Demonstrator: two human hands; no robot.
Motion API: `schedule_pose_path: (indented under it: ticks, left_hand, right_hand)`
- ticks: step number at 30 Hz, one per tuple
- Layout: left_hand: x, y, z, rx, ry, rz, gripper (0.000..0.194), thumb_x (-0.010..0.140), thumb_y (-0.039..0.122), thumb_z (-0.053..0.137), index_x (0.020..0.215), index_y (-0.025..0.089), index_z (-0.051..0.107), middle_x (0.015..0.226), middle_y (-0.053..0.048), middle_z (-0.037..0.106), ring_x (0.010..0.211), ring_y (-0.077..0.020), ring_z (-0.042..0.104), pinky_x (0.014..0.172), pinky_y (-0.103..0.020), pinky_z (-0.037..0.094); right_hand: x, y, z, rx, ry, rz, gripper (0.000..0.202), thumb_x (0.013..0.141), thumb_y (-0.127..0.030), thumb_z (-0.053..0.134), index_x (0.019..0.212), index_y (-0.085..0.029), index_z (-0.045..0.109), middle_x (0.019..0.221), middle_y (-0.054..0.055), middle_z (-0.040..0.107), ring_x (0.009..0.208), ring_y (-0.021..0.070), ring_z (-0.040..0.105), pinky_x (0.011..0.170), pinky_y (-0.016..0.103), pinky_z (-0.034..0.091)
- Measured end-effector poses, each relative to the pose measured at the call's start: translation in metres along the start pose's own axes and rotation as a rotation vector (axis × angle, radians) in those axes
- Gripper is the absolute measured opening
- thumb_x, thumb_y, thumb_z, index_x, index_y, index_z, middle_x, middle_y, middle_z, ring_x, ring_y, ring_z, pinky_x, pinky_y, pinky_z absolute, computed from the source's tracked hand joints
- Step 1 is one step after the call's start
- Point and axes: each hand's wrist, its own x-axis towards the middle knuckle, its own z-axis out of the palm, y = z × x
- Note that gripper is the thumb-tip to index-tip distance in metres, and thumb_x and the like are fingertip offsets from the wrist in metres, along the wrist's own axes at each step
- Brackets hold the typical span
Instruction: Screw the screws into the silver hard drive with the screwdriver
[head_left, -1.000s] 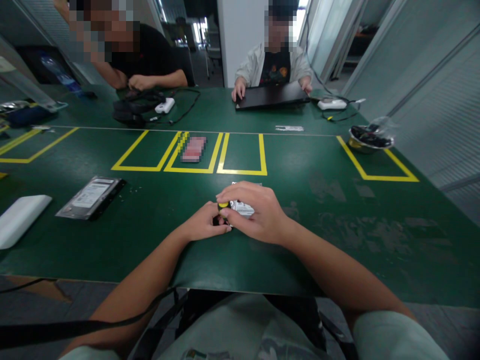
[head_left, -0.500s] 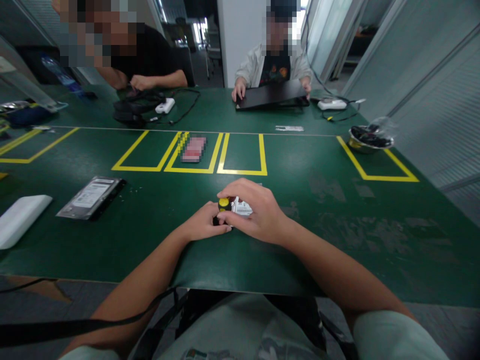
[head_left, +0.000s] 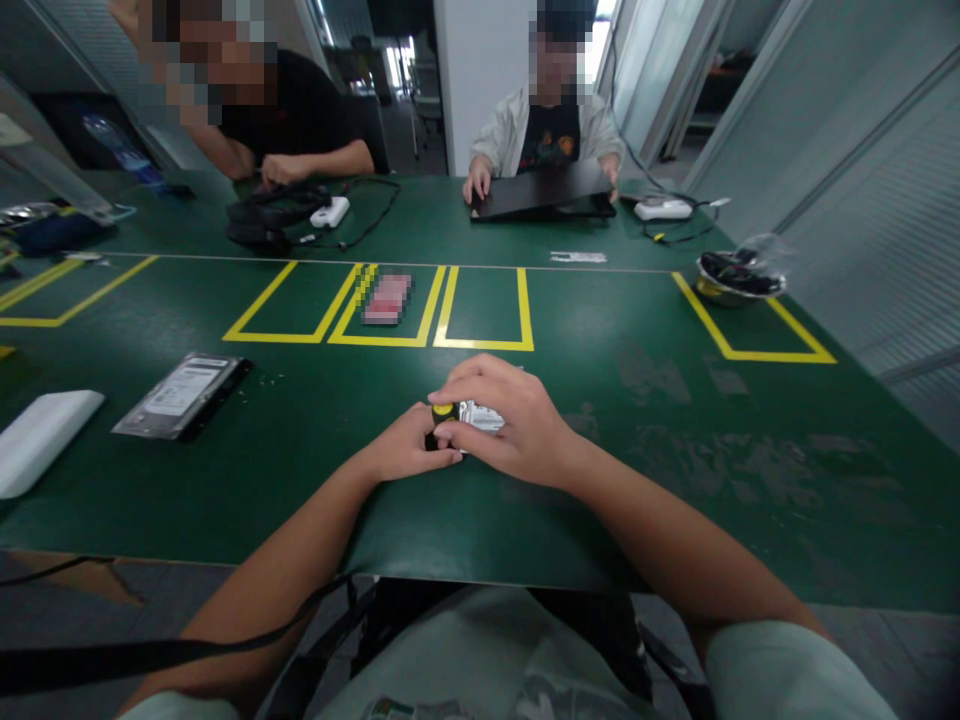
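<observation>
At the far left of the green bench point(head_left: 300, 490) lies a white box point(head_left: 49, 440), cut off by the view's edge. To its right, a bagged drive point(head_left: 180, 397) lies flat, label up. Farther back sit a black headset point(head_left: 259, 218) and a white adapter point(head_left: 330, 211), near the forearms of 1 person point(head_left: 300, 110) in black. A pink item point(head_left: 387, 299), blurred out, lies inside 1 of the yellow tape frames point(head_left: 379, 341).

The left hand point(head_left: 409, 440) is low at the bench, its thumb and fingers a narrow gap apart around something dark; whether it grips that cannot be told. Just right of its fingertips is the handle point(head_left: 444, 413), short and black with a round yellow end facing up. It lies between the fingertips and thumb of the right hand point(head_left: 506, 420), which holds it; its lower part is hidden. Beneath the right hand's arched fingers shows a small drive point(head_left: 482, 416), with a silvery white printed label, mostly covered.

Beyond, another person point(head_left: 551, 130) in a pale jacket holds a dark laptop point(head_left: 544, 190). A white strip point(head_left: 578, 257) lies nearer. At the right, a metal bowl point(head_left: 739, 280) of dark things overlaps another tape frame.
</observation>
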Motion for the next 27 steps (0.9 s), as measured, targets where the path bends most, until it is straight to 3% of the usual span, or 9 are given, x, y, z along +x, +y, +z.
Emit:
schedule_pose_path:
  ticks: [9, 27]
  left_hand:
    - [-0.0007, -0.0073, 0.0047, -0.007, 0.020, 0.029, 0.024, 0.082, 0.038, 0.065, 0.087, 0.015, 0.064, 0.083, -0.003, 0.067, 0.082, -0.0190, 0.064, 0.074, -0.030, 0.054]
    - [-0.0009, -0.0017, 0.0025, -0.027, 0.025, -0.003, 0.022, 0.081, 0.037, 0.065, 0.086, 0.016, 0.064, 0.081, -0.004, 0.067, 0.092, -0.0222, 0.064, 0.082, -0.034, 0.053]
  right_hand:
    - [0.0014, -0.0009, -0.0018, -0.004, -0.046, -0.042, 0.028, 0.092, -0.011, 0.045, 0.112, -0.015, 0.064, 0.113, 0.010, 0.073, 0.108, 0.0174, 0.065, 0.093, 0.037, 0.052]
    - [0.0009, -0.0010, 0.0002, -0.019, -0.034, -0.021, 0.022, 0.088, -0.016, 0.056, 0.109, -0.013, 0.064, 0.102, 0.011, 0.070, 0.098, 0.0183, 0.063, 0.086, 0.034, 0.052]
